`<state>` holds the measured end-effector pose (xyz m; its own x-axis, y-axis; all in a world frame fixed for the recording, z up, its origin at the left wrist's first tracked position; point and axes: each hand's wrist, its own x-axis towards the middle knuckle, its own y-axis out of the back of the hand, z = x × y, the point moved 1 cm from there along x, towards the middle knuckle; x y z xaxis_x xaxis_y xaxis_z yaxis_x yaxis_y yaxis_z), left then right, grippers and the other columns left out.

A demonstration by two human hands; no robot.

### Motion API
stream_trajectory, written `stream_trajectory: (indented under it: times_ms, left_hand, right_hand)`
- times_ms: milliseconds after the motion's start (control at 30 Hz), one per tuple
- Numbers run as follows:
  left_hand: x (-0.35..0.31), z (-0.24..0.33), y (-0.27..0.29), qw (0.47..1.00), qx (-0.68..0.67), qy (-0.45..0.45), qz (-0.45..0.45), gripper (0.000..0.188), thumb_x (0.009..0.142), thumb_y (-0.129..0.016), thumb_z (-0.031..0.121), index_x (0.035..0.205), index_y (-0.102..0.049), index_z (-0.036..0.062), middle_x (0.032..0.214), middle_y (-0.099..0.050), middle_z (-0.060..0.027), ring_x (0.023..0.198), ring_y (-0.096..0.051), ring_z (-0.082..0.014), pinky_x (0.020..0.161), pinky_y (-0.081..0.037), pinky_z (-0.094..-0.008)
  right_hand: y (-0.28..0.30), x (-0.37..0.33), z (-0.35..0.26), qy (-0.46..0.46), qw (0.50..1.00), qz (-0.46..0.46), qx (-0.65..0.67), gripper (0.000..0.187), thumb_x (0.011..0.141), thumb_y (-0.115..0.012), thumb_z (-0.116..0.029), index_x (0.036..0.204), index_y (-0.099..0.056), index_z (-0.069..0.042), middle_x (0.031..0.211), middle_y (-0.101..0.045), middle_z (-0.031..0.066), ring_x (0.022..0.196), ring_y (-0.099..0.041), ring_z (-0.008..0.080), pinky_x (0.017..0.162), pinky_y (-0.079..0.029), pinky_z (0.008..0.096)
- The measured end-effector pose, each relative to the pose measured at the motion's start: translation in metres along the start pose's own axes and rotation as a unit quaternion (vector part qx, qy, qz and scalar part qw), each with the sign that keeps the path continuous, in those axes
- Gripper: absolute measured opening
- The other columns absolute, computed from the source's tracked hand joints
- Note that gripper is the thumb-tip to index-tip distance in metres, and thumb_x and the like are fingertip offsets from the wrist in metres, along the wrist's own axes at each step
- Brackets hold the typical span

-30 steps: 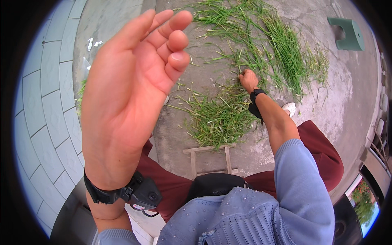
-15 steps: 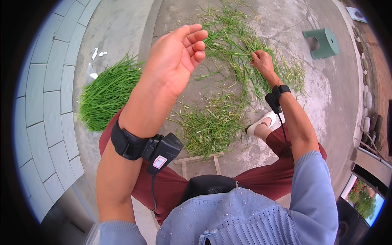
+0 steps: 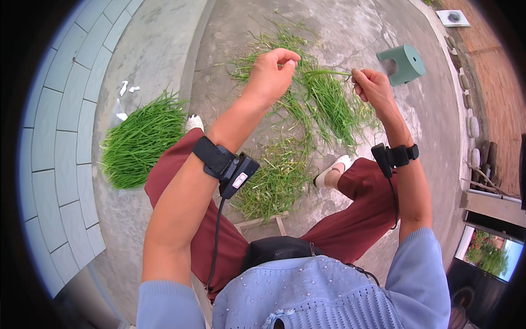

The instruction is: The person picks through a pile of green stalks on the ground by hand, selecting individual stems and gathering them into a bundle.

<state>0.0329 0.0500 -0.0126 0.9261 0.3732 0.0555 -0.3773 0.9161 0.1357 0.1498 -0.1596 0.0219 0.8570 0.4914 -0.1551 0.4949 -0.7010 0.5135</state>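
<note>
Held out at the right, my right hand (image 3: 373, 88) pinches the root end of a few green chives (image 3: 329, 72), whose blades stretch leftward toward my other hand. My left hand (image 3: 272, 75) hovers over the scattered leaves with its fingers curled in and thumb close to the forefinger; what lies between them, if anything, is hidden. Beneath my hands, a loose heap of chives (image 3: 333, 107) lies on the concrete. Between my feet is a pile of pale, yellowish trimmed leaves (image 3: 274, 178). A neat, thick bunch of bright green chives (image 3: 143, 140) rests at my left.
A green plastic stool (image 3: 402, 63) stands at the far right. White scraps (image 3: 125, 88) and a clear plastic bag (image 3: 119, 112) lie by the neat bunch. Pale tiles (image 3: 46, 142) run along the left. Stones (image 3: 473, 126) line the right edge. Part of a wooden frame (image 3: 268, 221) shows below the trimmings.
My right hand has lifted a few chives off the loose heap and drawn nearer to me. My left hand has turned over and moved right, its fingers curling in. The view has shifted slightly.
</note>
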Motion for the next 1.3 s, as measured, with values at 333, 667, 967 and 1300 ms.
stream_trajectory:
  times_ms: [333, 667, 967, 1300]
  left_hand:
    - [-0.014, -0.012, -0.024, 0.983, 0.081, -0.023, -0.166, 0.024, 0.083, -0.058, 0.012, 0.104, -0.059, -0.0001, 0.078, -0.063, -0.0038, 0.068, -0.058, -0.0088, 0.062, -0.047, -0.0235]
    - [-0.012, 0.003, -0.052, 0.974, -0.029, 0.092, -0.204, 0.024, 0.092, -0.047, 0.02, 0.099, -0.06, 0.0016, 0.061, -0.049, 0.0051, 0.048, -0.038, -0.0019, 0.044, -0.032, -0.0185]
    - [-0.014, 0.006, -0.046, 0.943, -0.15, 0.192, -0.225, 0.024, 0.093, -0.047, 0.022, 0.102, -0.058, 0.0019, 0.06, -0.043, 0.0066, 0.046, -0.031, -0.0019, 0.043, -0.026, -0.0185]
    - [-0.019, 0.007, -0.051, 0.932, -0.149, 0.197, -0.266, 0.026, 0.093, -0.048, 0.023, 0.103, -0.057, 0.0018, 0.063, -0.045, 0.0066, 0.048, -0.034, -0.0019, 0.043, -0.028, -0.018]
  right_hand:
    - [-0.018, -0.033, 0.004, -0.008, 0.978, -0.062, 0.198, 0.026, 0.091, -0.052, -0.024, 0.072, -0.055, -0.005, 0.052, -0.046, -0.0046, 0.042, -0.035, 0.0029, 0.04, -0.025, 0.0183]
    - [-0.002, -0.03, 0.022, -0.035, 0.932, -0.095, 0.348, 0.023, 0.088, -0.057, -0.021, 0.07, -0.055, -0.006, 0.055, -0.05, -0.003, 0.043, -0.039, 0.0033, 0.041, -0.03, 0.0184]
    - [0.037, -0.03, 0.028, 0.0, 0.944, -0.001, 0.33, 0.024, 0.087, -0.058, -0.018, 0.066, -0.055, -0.007, 0.054, -0.048, -0.0046, 0.046, -0.04, 0.0026, 0.042, -0.031, 0.0175]
    - [-0.004, -0.038, 0.026, 0.049, 0.978, -0.142, 0.143, 0.03, 0.086, -0.059, -0.021, 0.108, -0.057, 0.0, 0.07, -0.057, -0.0015, 0.058, -0.046, 0.001, 0.05, -0.036, 0.0159]
